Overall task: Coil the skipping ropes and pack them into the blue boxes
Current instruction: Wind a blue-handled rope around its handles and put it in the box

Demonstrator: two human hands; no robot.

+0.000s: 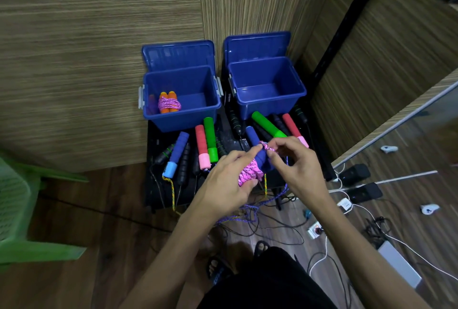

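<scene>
Two open blue boxes stand at the back of a low black table. The left box point(208, 107) holds a coiled pink rope on orange handles point(169, 103). The right box point(270, 90) looks bare inside. In front of the boxes, my left hand point(228, 182) grips a bundle of blue handles point(261, 159) wrapped in pink rope point(249, 174). My right hand point(295, 167) pinches the pink rope's end point(266, 146) at the top of the bundle.
Several loose rope handles lie on the black table point(155, 184): blue point(177, 151), red point(201, 145), green point(210, 138), another green point(267, 125), and black ones. Ropes and cables trail onto the wooden floor. A green plastic chair point(17, 209) stands left. Chargers and cables lie right.
</scene>
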